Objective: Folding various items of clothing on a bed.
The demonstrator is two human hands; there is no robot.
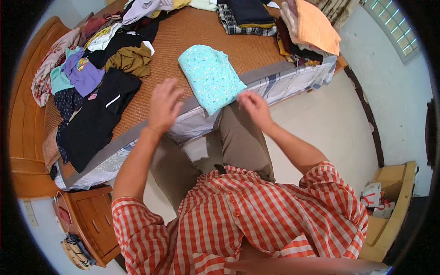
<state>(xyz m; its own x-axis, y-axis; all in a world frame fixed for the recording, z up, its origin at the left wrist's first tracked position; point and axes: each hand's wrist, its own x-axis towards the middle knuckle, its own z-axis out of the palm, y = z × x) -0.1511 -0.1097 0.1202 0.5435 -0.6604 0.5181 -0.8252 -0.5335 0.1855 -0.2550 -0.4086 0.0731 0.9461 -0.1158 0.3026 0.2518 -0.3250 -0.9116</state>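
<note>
A folded turquoise cloth with a small print (209, 77) lies on the woven mat of the bed, its near corner reaching over the bed's edge. To its left my left hand (165, 105) is raised with fingers apart, holding nothing. My right hand (254, 106) is by the cloth's lower right corner, fingers curled; whether it touches or pinches the fabric is unclear. Left of my left hand lie a black garment with a white stripe (91, 130), a purple garment (82, 74) and an olive one (130, 61), loosely heaped.
Folded dark and checked clothes (247, 20) sit at the bed's far side. A stack topped by an orange towel (316, 29) stands at the right corner. A wooden nightstand (92, 223) is at lower left, a wooden cabinet (395, 209) at lower right.
</note>
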